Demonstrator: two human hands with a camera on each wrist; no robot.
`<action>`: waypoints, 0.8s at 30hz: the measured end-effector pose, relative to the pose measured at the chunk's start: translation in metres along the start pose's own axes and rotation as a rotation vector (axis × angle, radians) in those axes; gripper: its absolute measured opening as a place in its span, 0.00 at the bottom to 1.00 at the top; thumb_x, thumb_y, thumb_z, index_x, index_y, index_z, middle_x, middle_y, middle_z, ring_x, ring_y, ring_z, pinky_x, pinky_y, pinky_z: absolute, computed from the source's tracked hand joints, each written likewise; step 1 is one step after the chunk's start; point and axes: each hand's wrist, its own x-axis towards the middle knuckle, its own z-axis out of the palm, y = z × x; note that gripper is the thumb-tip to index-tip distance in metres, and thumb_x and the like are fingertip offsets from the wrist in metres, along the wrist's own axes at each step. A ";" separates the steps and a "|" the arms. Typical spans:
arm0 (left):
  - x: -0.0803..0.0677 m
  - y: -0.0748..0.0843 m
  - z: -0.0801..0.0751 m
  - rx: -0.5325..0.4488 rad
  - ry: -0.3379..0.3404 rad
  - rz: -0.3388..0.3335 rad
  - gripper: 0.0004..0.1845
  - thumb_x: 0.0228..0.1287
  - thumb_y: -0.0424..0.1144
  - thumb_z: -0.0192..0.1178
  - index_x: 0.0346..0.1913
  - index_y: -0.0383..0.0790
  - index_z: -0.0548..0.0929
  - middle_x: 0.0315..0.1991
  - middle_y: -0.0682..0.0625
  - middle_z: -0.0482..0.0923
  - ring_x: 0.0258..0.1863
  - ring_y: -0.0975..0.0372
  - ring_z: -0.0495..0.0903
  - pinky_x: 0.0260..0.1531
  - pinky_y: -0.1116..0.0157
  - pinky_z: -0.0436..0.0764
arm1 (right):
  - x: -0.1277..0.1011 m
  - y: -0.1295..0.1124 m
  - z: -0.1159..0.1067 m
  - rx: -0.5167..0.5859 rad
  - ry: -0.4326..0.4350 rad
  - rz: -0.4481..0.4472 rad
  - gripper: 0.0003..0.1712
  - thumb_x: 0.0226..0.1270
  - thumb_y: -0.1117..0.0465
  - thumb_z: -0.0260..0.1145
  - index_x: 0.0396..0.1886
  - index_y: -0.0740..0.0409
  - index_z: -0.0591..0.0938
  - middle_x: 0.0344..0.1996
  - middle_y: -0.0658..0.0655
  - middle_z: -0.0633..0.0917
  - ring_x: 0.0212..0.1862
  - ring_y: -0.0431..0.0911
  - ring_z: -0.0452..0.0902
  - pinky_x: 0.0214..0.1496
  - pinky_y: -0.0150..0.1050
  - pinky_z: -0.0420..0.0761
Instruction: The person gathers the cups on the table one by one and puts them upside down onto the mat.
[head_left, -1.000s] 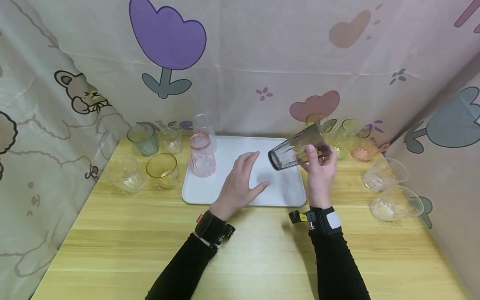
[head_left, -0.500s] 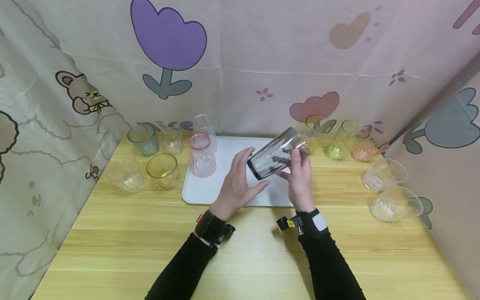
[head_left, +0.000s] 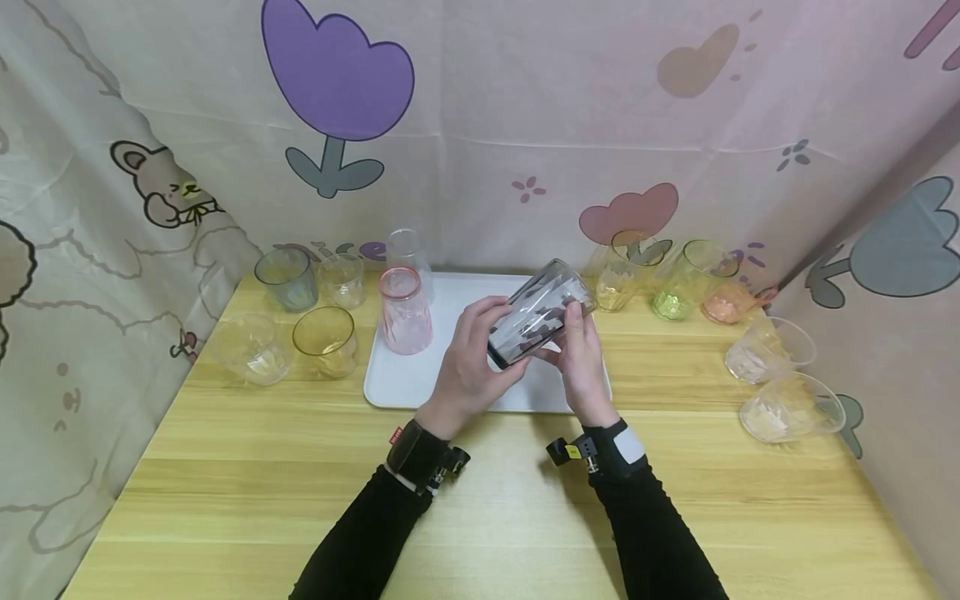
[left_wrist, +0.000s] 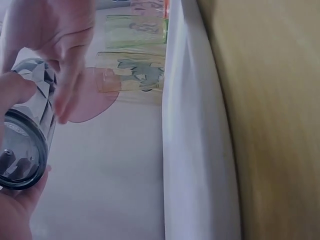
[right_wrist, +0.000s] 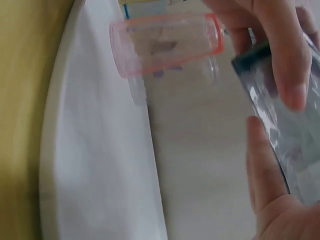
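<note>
A tall grey faceted glass (head_left: 538,312) is held tilted above the white tray (head_left: 405,402). Its thick dark base points toward my left hand (head_left: 471,358), whose fingers and thumb close round that end. At the other end, my right hand (head_left: 583,367) grips the side, thumb on the near face. Seen from the left wrist, the round base (left_wrist: 22,150) faces the camera between the fingers. On the tray's left part stands a pink glass (head_left: 406,312) with a reddish ring on top, and a clear glass (head_left: 408,250) rises behind it.
Left of the tray are a blue-grey glass (head_left: 287,279), an amber glass (head_left: 325,342) and clear ones. To the right stand a yellow glass (head_left: 618,279), a green glass (head_left: 678,292), an orange cup (head_left: 726,302) and two clear glasses (head_left: 787,408). A printed curtain (head_left: 487,125) hangs behind.
My right hand has brought the grey glass leftward and down over the tray to my left hand. The left hand has gone from spread fingers to holding the glass's base end.
</note>
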 end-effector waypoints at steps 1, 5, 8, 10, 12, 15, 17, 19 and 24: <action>0.001 0.001 -0.001 0.003 0.002 0.002 0.41 0.49 0.34 0.80 0.65 0.32 0.71 0.66 0.37 0.70 0.65 0.48 0.73 0.71 0.61 0.71 | 0.000 0.000 -0.001 -0.010 -0.008 0.005 0.42 0.81 0.34 0.46 0.81 0.56 0.59 0.67 0.66 0.73 0.56 0.50 0.82 0.46 0.41 0.89; 0.004 0.004 -0.006 0.015 0.011 0.023 0.40 0.48 0.34 0.80 0.64 0.33 0.72 0.65 0.38 0.71 0.63 0.48 0.73 0.69 0.60 0.73 | 0.003 -0.004 -0.009 -0.086 -0.049 0.014 0.43 0.81 0.33 0.46 0.80 0.59 0.60 0.66 0.69 0.74 0.52 0.46 0.84 0.46 0.41 0.89; 0.008 0.007 -0.010 0.022 0.021 0.042 0.39 0.47 0.34 0.80 0.64 0.33 0.73 0.64 0.38 0.71 0.62 0.47 0.74 0.66 0.59 0.75 | 0.004 -0.008 -0.016 -0.171 -0.074 -0.002 0.44 0.81 0.33 0.46 0.76 0.65 0.65 0.62 0.69 0.76 0.49 0.46 0.84 0.46 0.41 0.89; 0.010 0.009 -0.013 0.019 0.028 0.048 0.39 0.47 0.35 0.80 0.64 0.33 0.73 0.64 0.37 0.72 0.62 0.47 0.74 0.66 0.59 0.75 | 0.005 -0.010 -0.021 -0.227 -0.076 -0.019 0.44 0.81 0.33 0.45 0.72 0.69 0.69 0.57 0.69 0.78 0.47 0.46 0.85 0.46 0.42 0.89; 0.013 0.010 -0.017 0.015 0.037 0.048 0.39 0.47 0.35 0.80 0.64 0.33 0.74 0.63 0.37 0.73 0.62 0.48 0.74 0.67 0.59 0.75 | 0.006 -0.013 -0.025 -0.287 -0.070 -0.040 0.43 0.82 0.34 0.44 0.68 0.72 0.72 0.53 0.68 0.80 0.45 0.46 0.85 0.46 0.42 0.89; 0.016 0.011 -0.024 0.001 0.048 0.045 0.39 0.47 0.36 0.81 0.64 0.33 0.75 0.63 0.38 0.74 0.63 0.48 0.75 0.68 0.59 0.74 | 0.009 -0.015 -0.031 -0.365 -0.044 -0.068 0.42 0.84 0.37 0.42 0.63 0.73 0.76 0.50 0.70 0.82 0.45 0.49 0.86 0.45 0.42 0.89; 0.018 0.011 -0.029 -0.005 0.056 0.040 0.39 0.47 0.36 0.81 0.63 0.33 0.75 0.63 0.38 0.75 0.63 0.49 0.75 0.68 0.59 0.74 | 0.011 -0.016 -0.036 -0.423 -0.023 -0.082 0.39 0.85 0.39 0.42 0.61 0.73 0.77 0.50 0.70 0.84 0.46 0.53 0.86 0.46 0.40 0.89; 0.020 0.012 -0.035 -0.016 0.063 0.036 0.39 0.47 0.36 0.82 0.63 0.32 0.75 0.63 0.38 0.75 0.63 0.49 0.75 0.68 0.58 0.74 | 0.013 -0.017 -0.044 -0.507 0.003 -0.085 0.36 0.85 0.40 0.46 0.61 0.70 0.78 0.51 0.69 0.85 0.47 0.55 0.86 0.45 0.39 0.89; 0.022 0.012 -0.047 -0.033 0.087 0.010 0.38 0.49 0.37 0.81 0.63 0.31 0.75 0.63 0.38 0.77 0.64 0.50 0.75 0.67 0.58 0.74 | 0.017 -0.016 -0.069 -0.814 0.051 -0.060 0.30 0.81 0.43 0.58 0.64 0.63 0.80 0.53 0.64 0.86 0.49 0.57 0.85 0.49 0.45 0.87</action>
